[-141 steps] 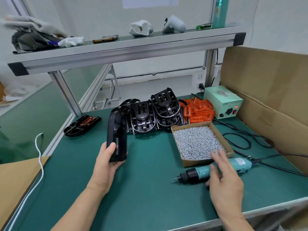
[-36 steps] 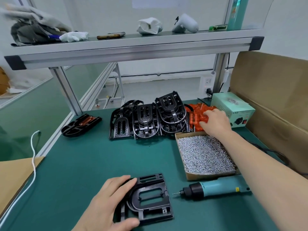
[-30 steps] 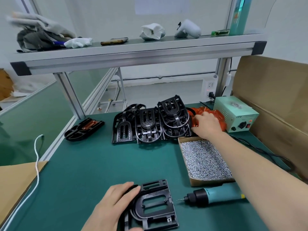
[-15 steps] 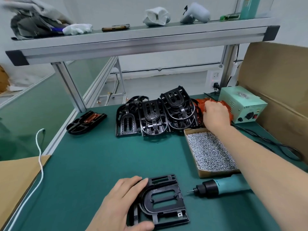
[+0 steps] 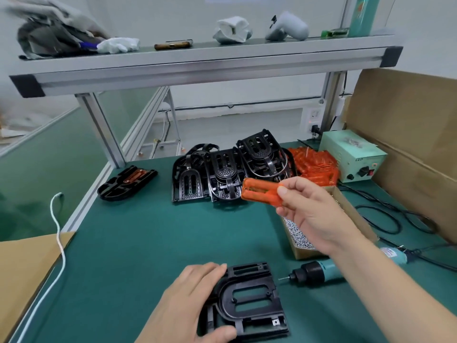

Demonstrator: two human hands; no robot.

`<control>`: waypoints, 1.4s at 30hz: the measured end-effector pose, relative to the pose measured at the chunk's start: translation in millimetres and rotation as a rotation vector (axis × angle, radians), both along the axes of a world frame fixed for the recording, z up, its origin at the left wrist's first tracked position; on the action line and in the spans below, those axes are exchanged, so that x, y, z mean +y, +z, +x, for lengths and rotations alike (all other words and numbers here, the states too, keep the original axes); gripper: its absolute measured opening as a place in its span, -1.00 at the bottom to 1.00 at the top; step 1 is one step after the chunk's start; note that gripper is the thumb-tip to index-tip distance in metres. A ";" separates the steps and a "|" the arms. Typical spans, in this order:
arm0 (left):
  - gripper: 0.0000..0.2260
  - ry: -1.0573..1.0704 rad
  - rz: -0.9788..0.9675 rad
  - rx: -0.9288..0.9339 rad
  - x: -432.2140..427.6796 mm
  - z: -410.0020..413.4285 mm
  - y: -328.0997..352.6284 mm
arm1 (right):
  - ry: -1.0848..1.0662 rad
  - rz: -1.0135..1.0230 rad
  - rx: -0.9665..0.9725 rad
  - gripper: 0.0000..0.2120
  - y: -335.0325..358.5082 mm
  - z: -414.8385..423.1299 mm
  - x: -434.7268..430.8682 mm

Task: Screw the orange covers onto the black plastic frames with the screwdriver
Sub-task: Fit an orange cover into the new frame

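Your bench, from near to far.
The frame [image 5: 247, 300] lies nearest you on the table [image 5: 148, 243], held at its left side by your left hand [image 5: 183, 308]. The screwdriver [image 5: 319, 273] lies just right of it, with the screw box [image 5: 306, 253] behind. Your right hand [image 5: 314, 214] holds a cover [image 5: 259, 191] above the table, before the frame stack [image 5: 230, 169]. Right of the stack is the cover pile [image 5: 314, 167], then the power unit [image 5: 353, 157].

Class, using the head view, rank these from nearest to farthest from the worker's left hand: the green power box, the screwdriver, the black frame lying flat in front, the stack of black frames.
1. Black frame: front centre, held by the left hand itself.
2. Screwdriver: front right, just beyond that frame.
3. Stack of black frames: back centre.
4. Green power box: back right.
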State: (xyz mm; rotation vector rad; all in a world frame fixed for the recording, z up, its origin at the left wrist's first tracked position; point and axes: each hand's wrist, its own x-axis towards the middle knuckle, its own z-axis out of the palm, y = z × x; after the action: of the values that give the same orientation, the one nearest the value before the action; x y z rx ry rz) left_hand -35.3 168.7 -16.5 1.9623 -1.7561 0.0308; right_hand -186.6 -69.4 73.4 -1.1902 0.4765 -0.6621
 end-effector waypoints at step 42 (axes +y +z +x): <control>-0.77 0.128 -0.471 1.094 -33.2 -37.7 70.5 | -0.467 -1.477 -0.196 -0.66 -39.0 -5.5 66.8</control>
State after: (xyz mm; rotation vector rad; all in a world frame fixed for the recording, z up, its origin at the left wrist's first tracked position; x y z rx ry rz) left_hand -73.1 135.5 54.0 1.3027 -0.7973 -0.4544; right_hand -192.1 -2.7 34.4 -2.3708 0.0044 -1.6502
